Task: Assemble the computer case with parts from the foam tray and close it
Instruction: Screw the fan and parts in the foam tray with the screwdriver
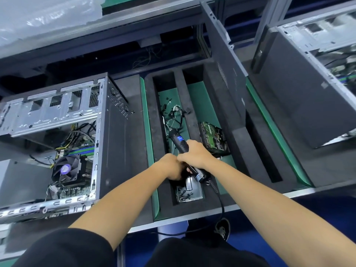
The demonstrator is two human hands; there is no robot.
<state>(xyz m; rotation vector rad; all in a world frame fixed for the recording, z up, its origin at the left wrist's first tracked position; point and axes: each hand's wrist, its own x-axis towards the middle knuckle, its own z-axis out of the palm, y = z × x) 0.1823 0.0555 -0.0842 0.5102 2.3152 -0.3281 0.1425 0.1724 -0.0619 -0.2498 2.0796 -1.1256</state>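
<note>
The open computer case (107, 143) lies on its side at the left, motherboard and CPU fan (66, 167) exposed. The black foam tray (152, 120) sits in the middle. My right hand (194, 154) grips a black electric screwdriver (181, 142) over the tray's left slot. My left hand (170, 167) is curled at the tool's lower end, just above a small metal dish of screws (189, 192); what its fingers hold is hidden. A hard drive (212, 137) lies in the adjacent slot. The case's side panel (223, 60) leans upright in the tray.
Loose cables and small black parts (174, 114) lie in the left slot. The screwdriver's cord (221, 207) hangs over the bench's front edge. A second computer case (308, 78) stands at the right. Plastic bags (44, 16) lie on the upper shelf.
</note>
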